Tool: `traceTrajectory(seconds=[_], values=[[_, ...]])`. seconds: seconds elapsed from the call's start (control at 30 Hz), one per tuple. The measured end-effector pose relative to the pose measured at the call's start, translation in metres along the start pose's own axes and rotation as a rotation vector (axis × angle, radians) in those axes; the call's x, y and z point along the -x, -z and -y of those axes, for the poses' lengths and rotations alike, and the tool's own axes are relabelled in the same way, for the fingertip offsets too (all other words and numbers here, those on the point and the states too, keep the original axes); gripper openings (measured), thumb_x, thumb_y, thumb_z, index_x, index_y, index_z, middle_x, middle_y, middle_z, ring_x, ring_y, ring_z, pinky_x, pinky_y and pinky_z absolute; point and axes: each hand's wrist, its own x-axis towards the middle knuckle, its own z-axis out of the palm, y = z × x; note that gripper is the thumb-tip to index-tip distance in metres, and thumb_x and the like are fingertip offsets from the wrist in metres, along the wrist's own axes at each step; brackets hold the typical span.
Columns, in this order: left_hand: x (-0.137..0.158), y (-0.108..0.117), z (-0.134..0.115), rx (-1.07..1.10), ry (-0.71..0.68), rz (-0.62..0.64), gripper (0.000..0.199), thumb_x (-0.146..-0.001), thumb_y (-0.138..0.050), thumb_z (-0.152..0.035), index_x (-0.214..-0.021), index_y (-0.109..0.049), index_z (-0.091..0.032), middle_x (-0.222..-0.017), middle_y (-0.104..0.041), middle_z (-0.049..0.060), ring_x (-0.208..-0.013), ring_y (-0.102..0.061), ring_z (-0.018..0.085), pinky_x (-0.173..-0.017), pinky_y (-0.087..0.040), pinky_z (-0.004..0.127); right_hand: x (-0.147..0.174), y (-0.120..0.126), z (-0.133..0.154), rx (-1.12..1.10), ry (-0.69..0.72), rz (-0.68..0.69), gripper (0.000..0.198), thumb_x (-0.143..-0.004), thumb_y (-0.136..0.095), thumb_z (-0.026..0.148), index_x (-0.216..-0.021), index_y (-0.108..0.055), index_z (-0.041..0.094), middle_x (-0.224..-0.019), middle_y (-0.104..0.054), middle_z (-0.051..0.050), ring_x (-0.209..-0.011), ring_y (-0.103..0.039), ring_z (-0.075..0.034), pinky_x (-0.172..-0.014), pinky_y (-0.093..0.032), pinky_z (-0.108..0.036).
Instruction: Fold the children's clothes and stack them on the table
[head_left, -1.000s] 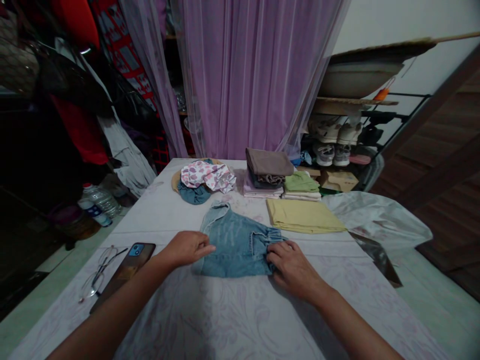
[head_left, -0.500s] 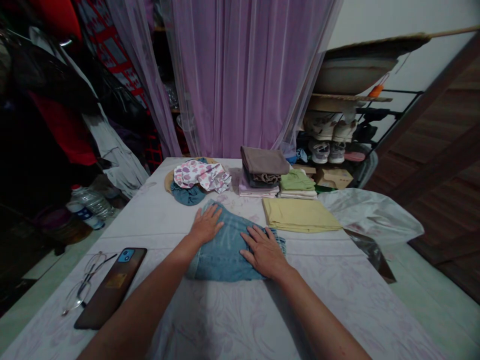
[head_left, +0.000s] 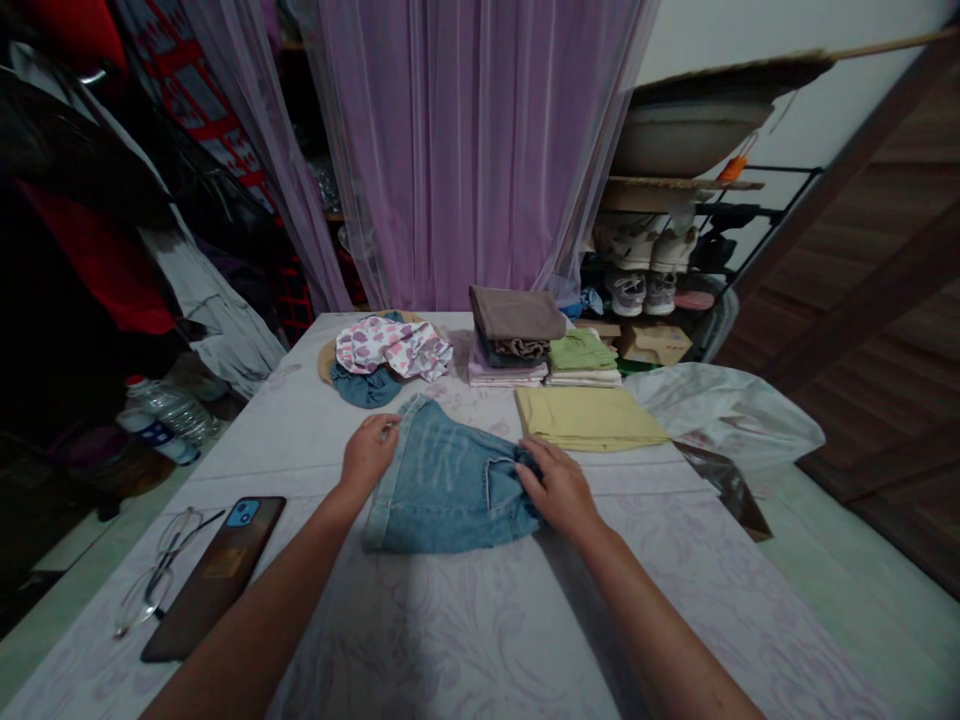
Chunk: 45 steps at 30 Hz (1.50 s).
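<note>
- denim garment [head_left: 450, 490] flat on the table [head_left: 480, 625], near the middle, right in front of the person; pocket facing up, gathered end toward the right, wide hem toward the left.
- left hand [head_left: 370, 455]: at the far corner of the hem, fingers bent in; from here can't tell if cloth is pinched.
- right hand [head_left: 559, 482]: fingers and thumb bent around the gathered end, grasping it.
- yellow cloth [head_left: 592, 418]: folded flat, just beyond the right hand.
- brown cloth [head_left: 517, 315]: folded, top of a stack behind the garment.
- green cloth [head_left: 581, 350]: top of a lower stack, right beside that one.
- patterned cloth [head_left: 394, 345]: crumpled, on a loose heap at the table's far left.
- phone [head_left: 225, 560]: camera side up, left of the left forearm.
- glasses [head_left: 157, 575]: beside the phone, arms unfolded.
- purple curtain [head_left: 465, 150] hangs past the far edge; sneakers [head_left: 641, 292] on the rack to the right.
</note>
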Motion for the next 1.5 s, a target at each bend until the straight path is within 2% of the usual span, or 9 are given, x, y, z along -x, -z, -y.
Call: traceTrajectory(seconds=[0.1,0.4,0.63,0.77,0.87,1.1,1.27,1.4,1.5], values=[[0.008,0.018,0.012,-0.071,0.237,0.108,0.037,-0.086,-0.047,-0.043,-0.106,-0.066,-0.019,-0.104,-0.073,0.008,-0.098,-0.067,0.023,-0.082,-0.050,0.031,0.003,0.001,-0.019,-0.040,-0.152,0.033,0.048,-0.091,-0.049,0.041,-0.131,-0.056,0.016,-0.128,-0.064,-0.014,-0.117,-0.060,-0.025,-0.097,-0.049,-0.041],[0.018,0.027,0.004,0.161,0.360,0.579,0.048,-0.068,-0.055,-0.068,-0.064,-0.053,-0.020,-0.048,-0.050,-0.004,-0.049,-0.052,0.016,-0.049,-0.037,0.025,0.005,-0.001,-0.021,-0.017,-0.210,0.069,0.051,-0.090,-0.049,0.047,-0.130,-0.057,0.017,-0.121,-0.067,-0.013,-0.111,-0.064,-0.026,-0.092,-0.050,-0.040],[0.028,0.027,-0.008,-0.113,0.212,0.485,0.040,-0.079,-0.056,-0.050,-0.100,-0.064,-0.017,-0.100,-0.072,0.010,-0.094,-0.067,0.026,-0.076,-0.049,0.031,-0.003,0.003,-0.025,-0.048,-0.331,0.190,0.066,-0.084,-0.053,0.059,-0.133,-0.055,0.015,-0.121,-0.067,-0.015,-0.108,-0.066,-0.027,-0.089,-0.051,-0.039],[0.036,0.024,-0.013,-0.244,0.098,0.266,0.065,-0.082,-0.058,-0.040,-0.139,-0.042,-0.014,-0.136,-0.055,0.018,-0.121,-0.057,0.028,-0.095,-0.047,0.037,-0.013,0.007,-0.028,-0.091,-0.363,0.267,0.060,-0.075,-0.061,0.063,-0.113,-0.066,0.016,-0.109,-0.072,-0.014,-0.100,-0.069,-0.029,-0.082,-0.052,-0.038],[0.041,0.016,-0.016,-0.304,-0.083,0.188,0.063,-0.083,-0.057,-0.030,-0.142,-0.040,-0.014,-0.148,-0.043,0.019,-0.135,-0.044,0.030,-0.107,-0.040,0.042,-0.014,0.006,-0.025,-0.156,-0.370,0.218,0.043,-0.071,-0.067,0.053,-0.097,-0.066,0.018,-0.093,-0.074,-0.008,-0.085,-0.070,-0.026,-0.071,-0.052,-0.034],[0.021,-0.002,-0.041,-0.298,-0.402,0.223,0.057,-0.082,-0.047,-0.011,-0.138,-0.049,-0.021,-0.150,-0.044,0.010,-0.141,-0.036,0.027,-0.117,-0.028,0.047,0.000,-0.001,-0.005,-0.447,-0.218,0.007,0.023,-0.068,-0.061,0.031,-0.088,-0.052,0.024,-0.073,-0.064,0.005,-0.069,-0.061,-0.017,-0.064,-0.047,-0.027],[-0.021,0.009,-0.066,-0.440,-0.516,0.365,0.070,-0.075,-0.047,-0.002,-0.142,-0.044,-0.023,-0.151,-0.043,0.010,-0.144,-0.029,0.027,-0.118,-0.015,0.054,-0.002,0.040,0.023,-0.595,0.032,-0.050,0.025,-0.071,-0.056,0.025,-0.096,-0.054,0.023,-0.086,-0.064,0.001,-0.081,-0.061,-0.017,-0.075,-0.048,-0.027],[-0.052,0.031,-0.067,-0.535,-0.478,0.447,0.031,-0.077,-0.056,-0.016,-0.105,-0.068,-0.024,-0.114,-0.070,0.009,-0.118,-0.057,0.030,-0.112,-0.016,0.061,-0.014,0.080,0.035,-0.582,0.180,-0.075,0.035,-0.073,-0.055,0.021,-0.108,-0.057,0.022,-0.098,-0.067,-0.002,-0.091,-0.063,-0.017,-0.082,-0.049,-0.028],[-0.069,0.052,-0.067,-0.550,-0.424,0.355,0.013,-0.077,-0.057,-0.023,-0.086,-0.066,-0.023,-0.091,-0.072,0.006,-0.098,-0.064,0.028,-0.105,-0.030,0.053,-0.027,0.100,0.035,-0.505,0.243,-0.136,0.042,-0.072,-0.053,0.018,-0.113,-0.058,0.023,-0.104,-0.069,-0.003,-0.097,-0.064,-0.018,-0.086,-0.049,-0.030]])
